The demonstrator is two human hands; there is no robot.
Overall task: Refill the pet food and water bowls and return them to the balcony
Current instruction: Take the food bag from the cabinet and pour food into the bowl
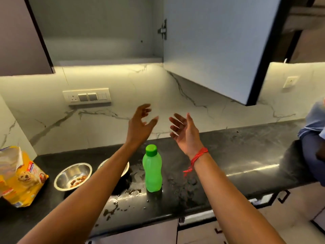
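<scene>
Toward the counter's (246, 155) front edge a bottle (152, 171) stands beside two bowls (73, 175); left hand (140, 122) and right hand (184, 132) hover above, fingers spread, empty.

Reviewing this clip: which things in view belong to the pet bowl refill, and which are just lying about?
Job:
food bag
bowl with kibble
second bowl, partly behind the left forearm
green bottle

Lying about:
switch panel
open cabinet door
wall socket
</scene>
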